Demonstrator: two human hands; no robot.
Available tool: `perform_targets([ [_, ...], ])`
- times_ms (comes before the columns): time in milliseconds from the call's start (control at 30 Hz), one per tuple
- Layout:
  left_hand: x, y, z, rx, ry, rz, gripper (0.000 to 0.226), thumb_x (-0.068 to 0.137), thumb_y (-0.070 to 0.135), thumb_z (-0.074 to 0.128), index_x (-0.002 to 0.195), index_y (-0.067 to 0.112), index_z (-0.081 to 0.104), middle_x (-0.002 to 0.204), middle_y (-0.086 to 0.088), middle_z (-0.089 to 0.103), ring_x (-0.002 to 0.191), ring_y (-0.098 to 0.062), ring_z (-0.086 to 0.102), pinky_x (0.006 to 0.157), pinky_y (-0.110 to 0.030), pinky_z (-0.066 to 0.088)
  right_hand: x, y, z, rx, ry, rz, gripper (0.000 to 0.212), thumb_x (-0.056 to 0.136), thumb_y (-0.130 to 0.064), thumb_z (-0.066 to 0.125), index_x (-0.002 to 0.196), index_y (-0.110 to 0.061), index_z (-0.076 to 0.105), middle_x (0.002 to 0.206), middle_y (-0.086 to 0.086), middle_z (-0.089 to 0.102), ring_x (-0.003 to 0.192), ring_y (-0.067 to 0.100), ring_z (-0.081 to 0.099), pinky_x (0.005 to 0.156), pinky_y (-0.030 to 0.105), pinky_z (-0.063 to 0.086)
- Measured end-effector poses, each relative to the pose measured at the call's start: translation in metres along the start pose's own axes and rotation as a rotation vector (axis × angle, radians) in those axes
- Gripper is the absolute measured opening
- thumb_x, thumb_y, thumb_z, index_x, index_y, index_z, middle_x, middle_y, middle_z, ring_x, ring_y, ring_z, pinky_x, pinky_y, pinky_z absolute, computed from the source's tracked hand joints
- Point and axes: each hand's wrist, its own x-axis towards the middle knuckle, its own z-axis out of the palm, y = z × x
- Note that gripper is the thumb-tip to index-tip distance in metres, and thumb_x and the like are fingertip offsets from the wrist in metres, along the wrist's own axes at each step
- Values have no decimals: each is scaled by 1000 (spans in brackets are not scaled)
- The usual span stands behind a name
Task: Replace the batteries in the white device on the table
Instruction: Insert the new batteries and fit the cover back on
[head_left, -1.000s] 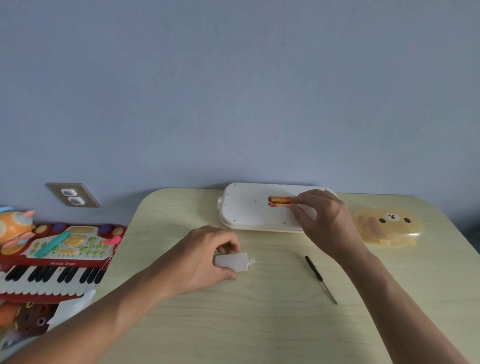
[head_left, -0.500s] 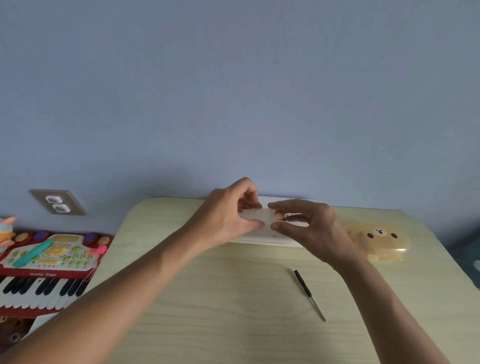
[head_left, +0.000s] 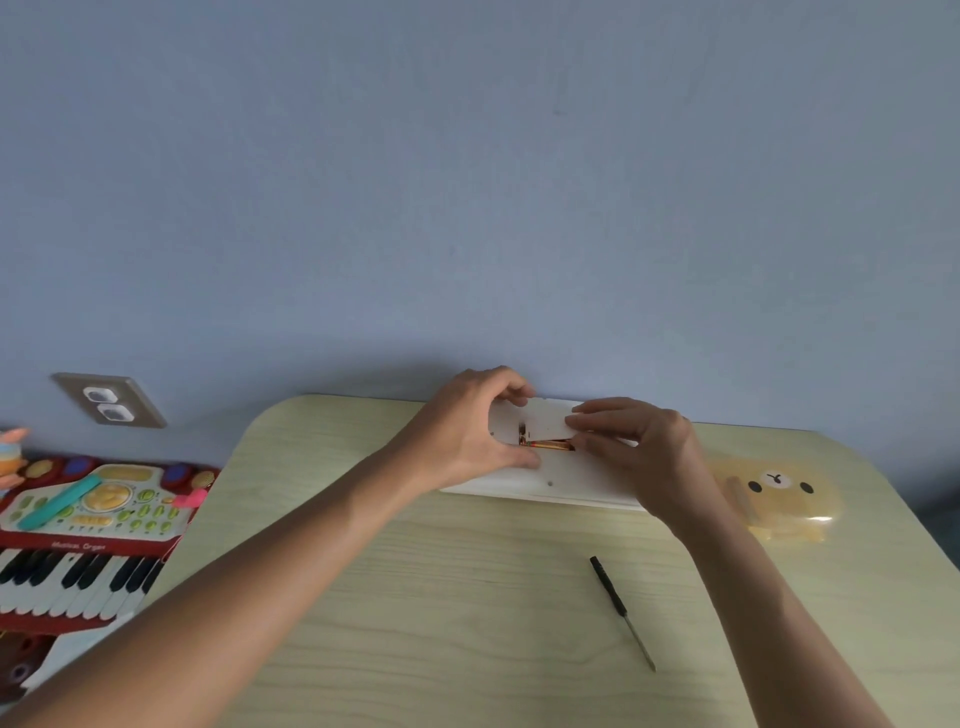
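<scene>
My left hand (head_left: 470, 428) and right hand (head_left: 631, 449) pinch the cover (head_left: 543, 422) tilted over the far battery slot (head_left: 548, 445), which runs left-right in the white device (head_left: 550, 480).

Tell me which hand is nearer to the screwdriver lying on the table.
Right. The right hand is at the white device, up the table from the screwdriver, not touching it. The left hand is on the device too, further over to the left.

The toy keyboard (head_left: 88, 525) bears small lettering that seems to read "Musical Organ".
</scene>
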Motion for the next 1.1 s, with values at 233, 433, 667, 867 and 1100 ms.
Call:
perform_targets([
  [233,-2,-4,2,34,24,-34,67,62,45,92,120,30,61,111,19,68,111,-2,56,94,-21,44,2,3,2,-14,-12,2,17,81,-11,80,96,-20,83,106,-16,73,98,-14,63,81,1,41],
  [433,-2,-4,2,38,31,-35,68,61,47,92,120,31,62,110,20,68,110,-1,56,94,-20,44,3,4,4,-24,-41,2,18,81,-13,81,97,-22,83,107,-16,73,100,-10,65,86,6,47],
  [667,-3,-6,2,35,37,-21,66,61,46,92,118,30,63,110,19,68,110,-1,57,95,-20,44,3,2,5,-71,-57,-11,20,80,-13,82,97,-23,83,108,-17,72,101,-9,64,87,6,46],
  [867,-3,-6,1,75,30,26,56,63,50,90,113,30,71,110,17,68,109,-2,56,96,-19,43,0,-2,6,-252,-49,-100,19,82,-15,80,98,-24,83,109,-12,73,102,2,65,91,6,44],
  [1100,-2,-8,3,120,22,69,47,68,52,86,106,27,75,109,16,67,111,-4,56,100,-25,44,-4,-6,4,-270,-42,-102,22,84,-13,78,105,-19,81,110,-11,73,100,-12,60,89,-2,38],
])
